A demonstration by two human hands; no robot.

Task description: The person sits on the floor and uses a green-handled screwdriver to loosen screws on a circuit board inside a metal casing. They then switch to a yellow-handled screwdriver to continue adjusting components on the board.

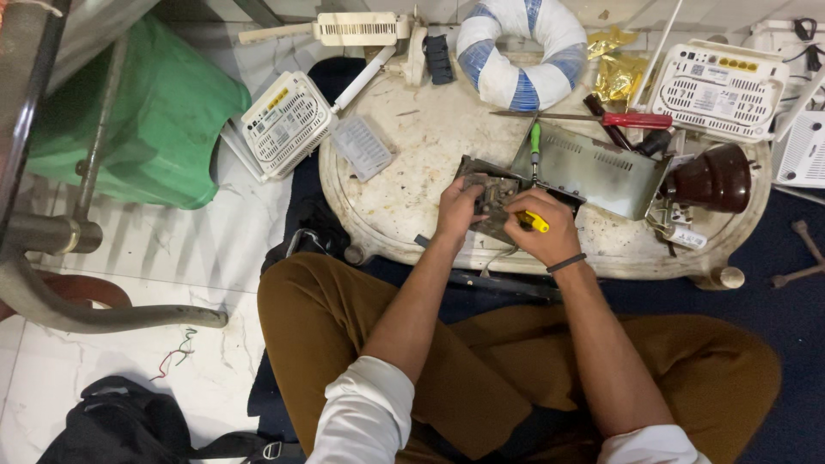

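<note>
Two bare hands, close together over one opened grey metal device (pixel 494 196) on the worn, round white tabletop (pixel 412 155). Left hand (pixel 457 210) clamped on the device's near-left edge; right hand (pixel 540 228) closed round a yellow-handled tool (pixel 534 222), just right of the left, touching the device from the near side. One grey metal cover (pixel 593 170) propped directly beyond the right hand, with one green-handled screwdriver (pixel 534 146) leaning against it. One red-handled screwdriver (pixel 619 119) farther beyond. Three white vented router boxes counted: one (pixel 284 125) far left of the left hand, one (pixel 720 90) beyond and right of the right hand, one (pixel 803 150) at the right edge. One blue-and-white striped ring (pixel 520 47) farthest beyond both.
</note>
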